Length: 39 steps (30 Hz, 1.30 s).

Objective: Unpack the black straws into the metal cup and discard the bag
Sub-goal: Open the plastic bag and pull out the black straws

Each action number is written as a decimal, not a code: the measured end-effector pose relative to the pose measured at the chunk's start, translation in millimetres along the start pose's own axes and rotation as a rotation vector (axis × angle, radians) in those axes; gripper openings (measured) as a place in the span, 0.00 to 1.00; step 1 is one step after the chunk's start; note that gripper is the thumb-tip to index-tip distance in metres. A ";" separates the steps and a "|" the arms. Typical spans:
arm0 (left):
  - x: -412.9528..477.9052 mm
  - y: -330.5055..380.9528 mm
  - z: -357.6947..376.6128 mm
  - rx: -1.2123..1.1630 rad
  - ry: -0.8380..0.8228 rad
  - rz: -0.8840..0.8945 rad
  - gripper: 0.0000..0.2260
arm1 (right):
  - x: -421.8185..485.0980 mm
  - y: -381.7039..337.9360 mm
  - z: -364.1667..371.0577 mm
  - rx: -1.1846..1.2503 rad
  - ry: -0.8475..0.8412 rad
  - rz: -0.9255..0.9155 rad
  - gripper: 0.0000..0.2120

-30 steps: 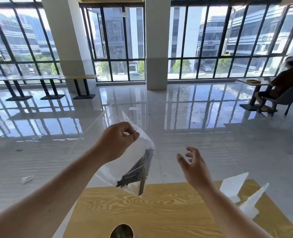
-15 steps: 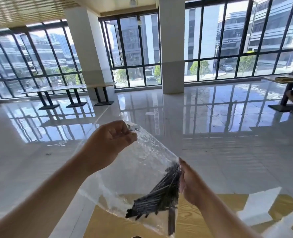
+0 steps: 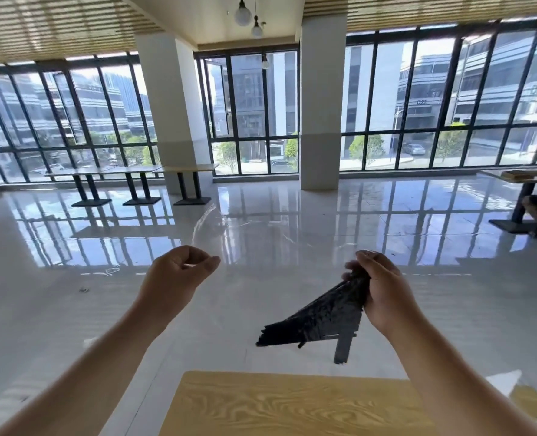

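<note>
A wide glass-walled hall with a glossy pale floor (image 3: pixel 276 234) is stretching ahead, and only the near edge of a wood-grain table (image 3: pixel 292 404) is showing at the bottom of the view. Above it, the right hand (image 3: pixel 380 291) is closing its fingers around one end of the black straws (image 3: pixel 320 316), which are fanning down and to the left from that grip; holding the bundle by one end is probably letting the loose ends fall together for dropping into a cup. The left hand (image 3: pixel 176 278) is pinching thumb against fingers on the clear bag (image 3: pixel 210 228), whose film is barely showing as a faint curved edge rising from the pinch; whether the film is reaching across to the straws is not clear. The two hands are well apart, likely to draw bag and straws away from each other. The metal cup is not in view. There is open air all round both hands, and the table edge is lying below the straw tips.
</note>
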<state>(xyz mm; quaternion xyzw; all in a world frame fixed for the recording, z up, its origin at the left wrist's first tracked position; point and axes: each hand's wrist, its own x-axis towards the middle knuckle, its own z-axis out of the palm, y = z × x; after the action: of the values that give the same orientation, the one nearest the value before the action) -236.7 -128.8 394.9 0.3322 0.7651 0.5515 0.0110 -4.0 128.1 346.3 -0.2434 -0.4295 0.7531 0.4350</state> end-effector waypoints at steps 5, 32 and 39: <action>19.2 16.4 -0.4 -0.058 0.044 0.025 0.06 | -14.4 -41.5 8.5 -0.084 -0.024 -0.109 0.09; 36.3 25.9 32.6 -0.309 -0.129 0.013 0.06 | -39.0 -125.2 24.3 -0.678 0.171 -0.594 0.10; 31.9 31.5 28.3 -0.341 -0.168 0.024 0.07 | -42.0 -114.8 12.3 -0.584 0.118 -0.542 0.10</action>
<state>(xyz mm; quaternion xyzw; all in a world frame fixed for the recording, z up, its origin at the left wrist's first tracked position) -235.1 -83.1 421.9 0.3796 0.6529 0.6436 0.1242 59.3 115.5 450.9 -0.2777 -0.6483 0.4419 0.5543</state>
